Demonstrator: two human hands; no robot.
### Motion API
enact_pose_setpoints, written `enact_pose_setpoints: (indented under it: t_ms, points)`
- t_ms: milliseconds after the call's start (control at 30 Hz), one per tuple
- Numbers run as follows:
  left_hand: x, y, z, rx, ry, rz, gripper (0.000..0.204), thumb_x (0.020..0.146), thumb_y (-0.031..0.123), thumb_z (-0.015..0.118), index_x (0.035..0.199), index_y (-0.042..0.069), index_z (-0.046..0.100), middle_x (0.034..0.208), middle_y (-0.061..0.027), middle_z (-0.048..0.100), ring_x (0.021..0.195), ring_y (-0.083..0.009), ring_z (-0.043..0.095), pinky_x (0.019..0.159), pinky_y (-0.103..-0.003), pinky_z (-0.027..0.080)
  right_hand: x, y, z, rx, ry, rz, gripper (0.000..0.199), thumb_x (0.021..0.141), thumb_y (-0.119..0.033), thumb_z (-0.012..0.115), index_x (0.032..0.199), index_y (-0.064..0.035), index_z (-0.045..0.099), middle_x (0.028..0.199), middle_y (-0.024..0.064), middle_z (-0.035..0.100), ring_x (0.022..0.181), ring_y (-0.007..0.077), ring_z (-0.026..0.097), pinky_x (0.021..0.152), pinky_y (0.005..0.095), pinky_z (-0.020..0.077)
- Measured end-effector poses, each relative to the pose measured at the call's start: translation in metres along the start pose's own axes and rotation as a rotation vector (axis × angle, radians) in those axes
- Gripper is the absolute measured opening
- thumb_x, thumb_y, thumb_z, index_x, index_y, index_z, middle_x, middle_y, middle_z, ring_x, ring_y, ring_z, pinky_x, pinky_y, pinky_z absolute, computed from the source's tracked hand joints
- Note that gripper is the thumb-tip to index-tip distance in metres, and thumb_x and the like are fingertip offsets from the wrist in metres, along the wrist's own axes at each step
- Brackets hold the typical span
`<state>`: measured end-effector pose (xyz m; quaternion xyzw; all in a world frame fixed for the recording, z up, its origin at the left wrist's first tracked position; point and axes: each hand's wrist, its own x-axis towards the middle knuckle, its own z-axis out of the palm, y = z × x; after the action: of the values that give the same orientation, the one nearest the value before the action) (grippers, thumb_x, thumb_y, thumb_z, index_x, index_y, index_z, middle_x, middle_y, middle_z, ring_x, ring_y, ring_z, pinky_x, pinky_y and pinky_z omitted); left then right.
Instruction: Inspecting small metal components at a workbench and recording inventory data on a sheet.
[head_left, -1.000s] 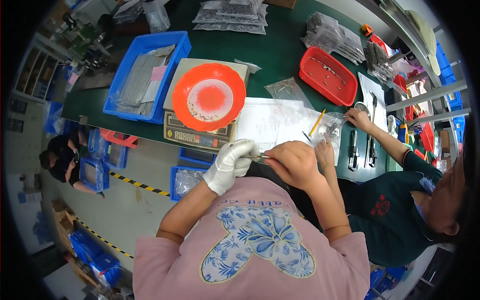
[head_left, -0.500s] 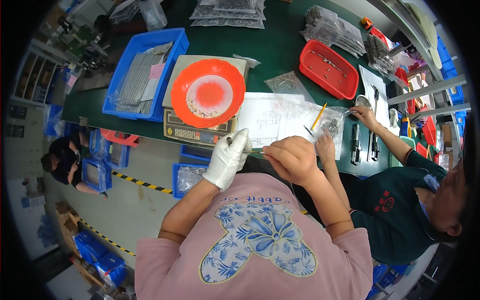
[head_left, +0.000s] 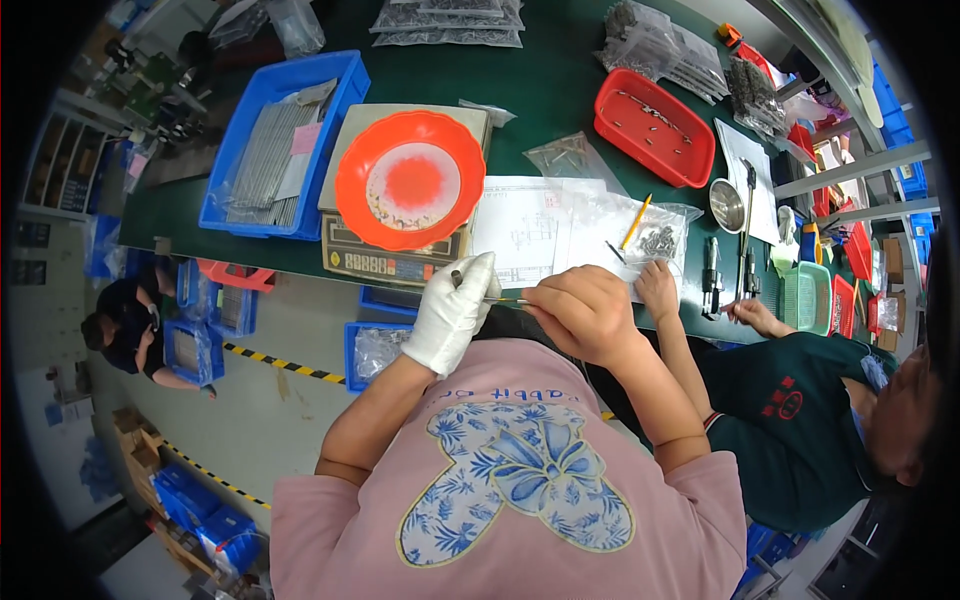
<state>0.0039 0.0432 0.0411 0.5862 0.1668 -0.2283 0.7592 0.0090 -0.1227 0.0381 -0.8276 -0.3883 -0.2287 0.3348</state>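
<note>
Taking the person's hands as the middle of the dial and twelve as straight ahead, the piece being worked is a thin, silvery metal rod [head_left: 508,301], held level in front of the chest. The white-gloved left hand [head_left: 447,318] has its fingers curled closed around one side, and a short dark stub [head_left: 457,278] pokes from the top of that fist; whether it belongs to the rod I cannot tell. The bare right hand [head_left: 582,312] pinches the other side with thumb and bent fingers.

To me this looks like the fiddly middle of the work: one hand steadying, the other guiding or turning, though I can't say which. The next move seems to call for keeping both grips firm and in line.

At eleven, an orange scalloped plastic bowl [head_left: 350,175] with small bits inside sits on a beige boxy scale [head_left: 378,262], whose front crowds the glove. A deep blue plastic tray [head_left: 345,100] lies at ten, white printed sheets [head_left: 515,235] at twelve, a red oblong plastic tray [head_left: 640,155] at one. At two there's a clear bag of small grey parts [head_left: 658,240] and a slim yellow pencil-like stick [head_left: 637,222]. A co-worker's hand [head_left: 656,290] at three leaves the right elbow little room.
</note>
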Motion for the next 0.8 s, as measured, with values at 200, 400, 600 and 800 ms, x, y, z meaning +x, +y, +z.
enact_pose_setpoints:
  t_ms: [200,400,600,800]
  points:
    - [0.0,-0.004,-0.001,0.021,0.004,0.011,0.031,0.084,0.03,0.045,0.062,0.009,0.046,0.048,0.0054,0.034,0.037,-0.0025,0.026,0.035,-0.018,0.019,-0.001,-0.002,0.001,0.009,-0.012,0.015,0.017,0.059,-0.006,0.064,0.072,-0.004,0.054,0.063,0.005,0.053,0.049,0.0191,0.05,0.044,0.0283,0.04]
    - [-0.004,-0.004,-0.002,0.08,-0.018,0.034,0.031,0.084,0.029,0.045,0.063,0.008,0.047,0.05,0.0048,0.036,0.04,-0.0029,0.029,0.037,-0.019,0.022,-0.004,-0.006,0.0,0.097,-0.128,0.108,0.012,0.065,-0.009,0.06,0.068,-0.0041,0.05,0.06,0.0066,0.05,0.05,0.0231,0.049,0.046,0.0314,0.0402]
    - [-0.005,-0.003,-0.002,0.166,-0.04,0.098,0.031,0.084,0.028,0.046,0.064,0.005,0.049,0.054,0.0027,0.042,0.047,-0.004,0.035,0.045,-0.019,0.029,-0.008,-0.01,0.001,0.156,-0.213,0.244,0.011,0.07,-0.01,0.057,0.065,-0.0038,0.048,0.058,0.0087,0.048,0.051,0.0269,0.049,0.048,0.0349,0.0396]
    - [-0.003,-0.004,-0.003,0.173,-0.02,0.109,0.031,0.084,0.028,0.046,0.065,0.004,0.05,0.054,0.0024,0.043,0.048,-0.0042,0.036,0.045,-0.019,0.03,-0.004,-0.015,0.001,0.261,-0.278,0.322,0.01,0.071,-0.01,0.054,0.069,-0.0027,0.048,0.06,0.0104,0.048,0.055,0.0292,0.048,0.05,0.0366,0.039]
